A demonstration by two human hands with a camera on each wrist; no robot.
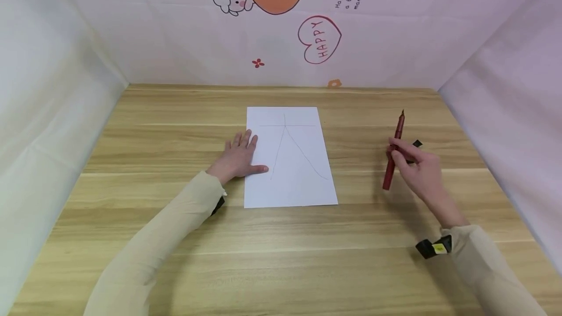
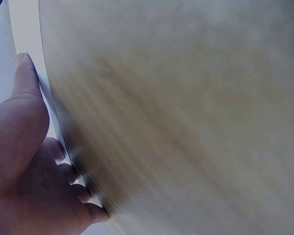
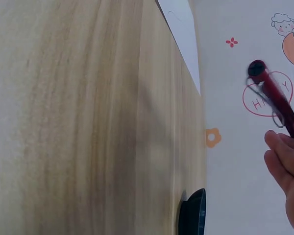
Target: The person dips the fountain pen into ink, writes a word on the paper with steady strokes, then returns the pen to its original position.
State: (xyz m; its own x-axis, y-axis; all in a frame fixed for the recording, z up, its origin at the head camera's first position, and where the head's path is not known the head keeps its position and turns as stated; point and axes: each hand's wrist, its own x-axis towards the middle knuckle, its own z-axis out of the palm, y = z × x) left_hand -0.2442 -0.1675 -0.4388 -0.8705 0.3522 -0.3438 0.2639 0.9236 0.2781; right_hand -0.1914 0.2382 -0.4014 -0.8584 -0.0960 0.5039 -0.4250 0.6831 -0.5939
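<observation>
On the wooden table (image 1: 281,257) lies a white sheet of paper (image 1: 291,191) with thin dark lines: a short upright stroke, a crossbar, and two long strokes spreading downward. My left hand (image 1: 237,157) rests flat on its left edge, fingers spread and thumb stretched onto the sheet. In the left wrist view the thumb and fingertips lie along the paper's rim. To the right of the sheet, my right hand (image 1: 419,169) pinches a dark red fountain pen (image 1: 389,174), held above the table with its nib pointing away. The right wrist view shows the pen (image 3: 278,98) slightly blurred.
A black object (image 3: 192,215) stands on the table near my right hand, mostly hidden by it in the head view. White cloth with printed pictures (image 1: 281,48) hangs behind the table, and plain white cloth (image 1: 52,87) borders both sides.
</observation>
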